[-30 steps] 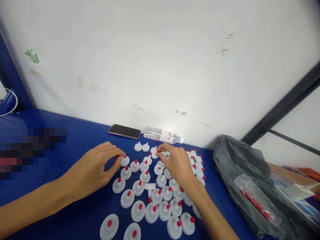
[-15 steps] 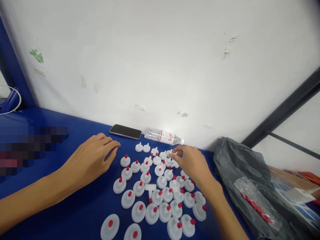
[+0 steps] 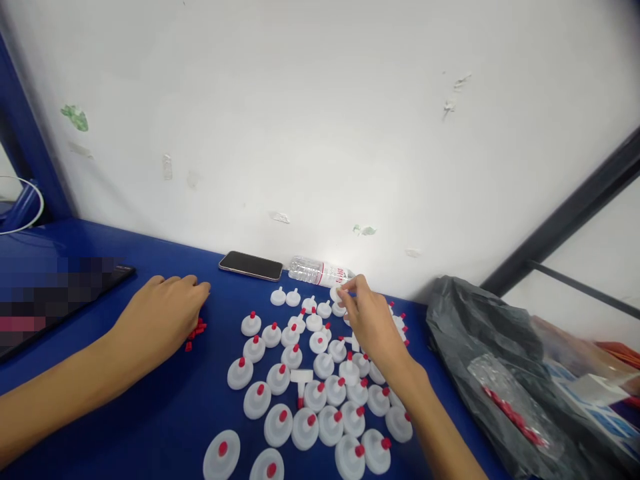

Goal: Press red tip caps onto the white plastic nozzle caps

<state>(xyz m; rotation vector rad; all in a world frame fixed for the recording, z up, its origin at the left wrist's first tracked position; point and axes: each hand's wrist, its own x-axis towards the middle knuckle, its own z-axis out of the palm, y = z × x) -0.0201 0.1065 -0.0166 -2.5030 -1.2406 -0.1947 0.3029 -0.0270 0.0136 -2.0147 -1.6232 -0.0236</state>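
Observation:
My right hand (image 3: 367, 320) pinches a small white plastic disc with a stem (image 3: 336, 294) between thumb and fingers, just in front of the bottle. Around and below it, several similar white discs lie on the blue table, many with a red cap on the stem, such as a capped disc (image 3: 279, 425). Two uncapped discs (image 3: 278, 297) sit near the phone. My left hand (image 3: 160, 313) is curled down over a small pile of loose red caps (image 3: 198, 329). Its fingertips are hidden, so what they grip does not show. A white T-shaped piece with a red end (image 3: 301, 381) lies among the discs.
A phone (image 3: 251, 265) and a clear bottle (image 3: 306, 269) lie along the white wall. At the left is a dark flat device (image 3: 113, 277), partly pixelated. A grey plastic bag (image 3: 450, 320) and a clear bag of red pieces (image 3: 515, 413) lie at the right.
My left hand has moved left and its fingers have curled down, uncovering the red caps. My right hand has shifted slightly left and up, now with a white disc raised in its fingertips.

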